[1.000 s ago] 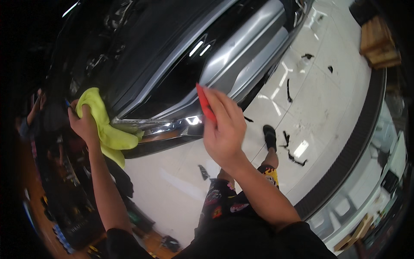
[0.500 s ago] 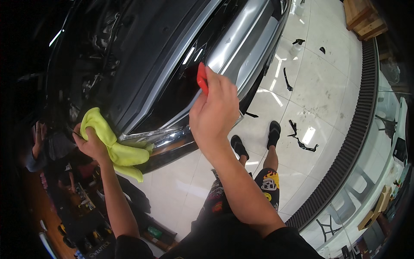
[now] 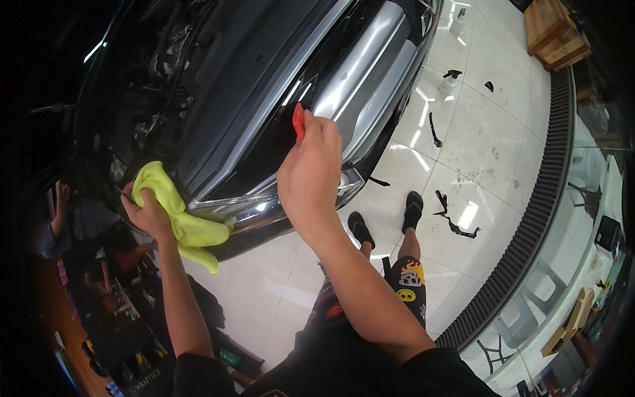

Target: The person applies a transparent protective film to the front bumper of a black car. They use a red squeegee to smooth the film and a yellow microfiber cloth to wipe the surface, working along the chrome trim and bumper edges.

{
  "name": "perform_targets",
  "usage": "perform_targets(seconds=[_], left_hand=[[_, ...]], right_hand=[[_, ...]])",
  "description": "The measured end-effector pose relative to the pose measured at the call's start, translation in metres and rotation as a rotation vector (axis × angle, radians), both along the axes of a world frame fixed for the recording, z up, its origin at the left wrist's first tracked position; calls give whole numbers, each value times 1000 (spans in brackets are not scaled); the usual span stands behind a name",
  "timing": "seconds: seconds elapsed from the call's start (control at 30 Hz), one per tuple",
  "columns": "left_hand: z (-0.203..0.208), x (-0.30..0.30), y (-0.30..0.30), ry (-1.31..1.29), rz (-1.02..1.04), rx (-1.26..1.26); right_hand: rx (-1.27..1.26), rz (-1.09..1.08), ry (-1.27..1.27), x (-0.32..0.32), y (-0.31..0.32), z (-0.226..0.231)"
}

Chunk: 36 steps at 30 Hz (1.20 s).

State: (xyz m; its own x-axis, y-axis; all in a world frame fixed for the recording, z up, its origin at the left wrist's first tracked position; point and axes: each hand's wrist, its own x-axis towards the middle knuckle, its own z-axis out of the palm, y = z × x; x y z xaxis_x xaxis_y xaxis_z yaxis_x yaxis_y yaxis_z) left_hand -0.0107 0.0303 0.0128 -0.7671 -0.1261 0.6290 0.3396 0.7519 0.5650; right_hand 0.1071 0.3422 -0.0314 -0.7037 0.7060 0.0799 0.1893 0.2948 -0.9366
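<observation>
Pinched between thumb and fingers, a flat red tool (image 3: 298, 122) is in the grip of the right hand (image 3: 311, 175), its tip pointing up over the glossy black front panel (image 3: 264, 147) of a dark car (image 3: 261, 86). Whether the tool touches the car, I cannot tell. Left of it, by the car's near corner, the left hand (image 3: 147, 210) has its fingers curled round a bright yellow-green cloth (image 3: 192, 230), whose loose folds hang down beside that corner and overlap its shiny trim (image 3: 254, 206). Something thin and dark shows at the left fingertips, too small to make out.

Silver bands (image 3: 360, 63) run along the car's front, to the right of the black panel. On the pale tiled floor (image 3: 509, 132) right of the car stand a spray bottle (image 3: 450, 83) and, farther along the car, another bottle (image 3: 458, 21). Black strips (image 3: 463, 229) lie on the same floor, well apart from the car. Dark shoes (image 3: 413, 210) stand near its front corner. Farther off to the right of the car are a wooden box (image 3: 557, 33) and a dark ribbed strip (image 3: 529, 218). Another person's hand (image 3: 62, 198) shows at the far left, beyond the car's corner.
</observation>
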Motion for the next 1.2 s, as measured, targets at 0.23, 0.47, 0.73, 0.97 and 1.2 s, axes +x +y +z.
perform_targets(seconds=[0.23, 0.47, 0.73, 0.97, 1.2], left_hand=[[0, -2, 0, 2, 47, -13], [3, 0, 8, 3, 111, -61], [0, 0, 2, 13, 71, -59], [-1, -1, 2, 38, 28, -26], [3, 0, 8, 39, 96, -29]], right_hand=[[-213, -54, -81, -12, 20, 3], [-776, 63, -114, 13, 55, 10], [-282, 185, 69, 22, 27, 10], [-252, 127, 32, 3, 30, 0], [-515, 5, -51, 0, 34, 2]])
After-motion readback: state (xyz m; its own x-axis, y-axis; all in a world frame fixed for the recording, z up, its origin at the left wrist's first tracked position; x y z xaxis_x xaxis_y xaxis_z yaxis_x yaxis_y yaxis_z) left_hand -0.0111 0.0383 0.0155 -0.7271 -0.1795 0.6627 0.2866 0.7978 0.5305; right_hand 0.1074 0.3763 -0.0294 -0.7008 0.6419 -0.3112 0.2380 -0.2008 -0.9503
